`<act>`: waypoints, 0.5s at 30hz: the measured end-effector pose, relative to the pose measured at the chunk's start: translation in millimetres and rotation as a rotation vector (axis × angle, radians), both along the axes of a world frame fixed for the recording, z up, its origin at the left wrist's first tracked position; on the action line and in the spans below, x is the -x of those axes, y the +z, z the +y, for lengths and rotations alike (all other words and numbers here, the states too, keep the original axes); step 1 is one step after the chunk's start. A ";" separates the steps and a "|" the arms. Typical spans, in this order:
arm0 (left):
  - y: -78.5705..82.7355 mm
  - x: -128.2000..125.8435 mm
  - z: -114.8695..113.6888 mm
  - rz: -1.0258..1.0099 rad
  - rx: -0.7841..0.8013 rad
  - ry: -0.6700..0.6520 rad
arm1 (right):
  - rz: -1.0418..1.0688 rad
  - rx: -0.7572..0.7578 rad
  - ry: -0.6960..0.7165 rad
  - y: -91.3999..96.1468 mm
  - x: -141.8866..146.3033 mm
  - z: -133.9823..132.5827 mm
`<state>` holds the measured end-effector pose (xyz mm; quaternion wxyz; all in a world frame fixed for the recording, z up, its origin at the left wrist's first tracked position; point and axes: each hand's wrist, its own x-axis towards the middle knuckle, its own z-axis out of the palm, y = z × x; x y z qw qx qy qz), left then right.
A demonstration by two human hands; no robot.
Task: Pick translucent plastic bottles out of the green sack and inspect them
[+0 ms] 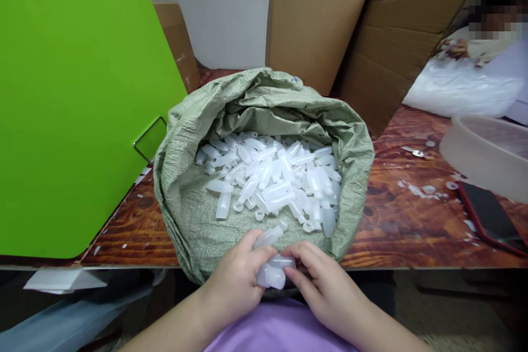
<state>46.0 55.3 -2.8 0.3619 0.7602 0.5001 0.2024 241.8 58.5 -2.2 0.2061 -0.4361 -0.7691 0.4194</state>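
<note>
A green woven sack (187, 209) lies open on the wooden table, holding several small translucent white plastic tubes (276, 181). At the sack's near rim, my left hand (235, 280) grips a few of these tubes (270, 275) between thumb and fingers; one tube (268, 237) sticks up past my fingertips. My right hand (325, 286) closes on the same small cluster from the right, fingertips touching a tube (284, 260). Both hands meet just above my purple shirt.
A large green panel (74, 99) with a wire clip stands at the left. Cardboard boxes (383, 49) lean behind the sack. At the right are a translucent tub (490, 154), a dark phone (490, 214), plastic scraps, a white bag (457, 91) and another person.
</note>
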 end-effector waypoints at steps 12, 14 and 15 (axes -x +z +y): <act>-0.9 -2.9 0.5 -0.157 0.112 0.001 | -0.094 -0.427 0.179 -7.6 -7.4 3.2; -3.4 -4.0 0.7 -0.161 0.069 0.017 | -0.109 -0.436 0.170 -5.6 -6.4 5.5; -3.6 -4.3 1.3 -0.162 0.059 0.023 | -0.118 -0.436 0.176 -4.5 -7.2 7.3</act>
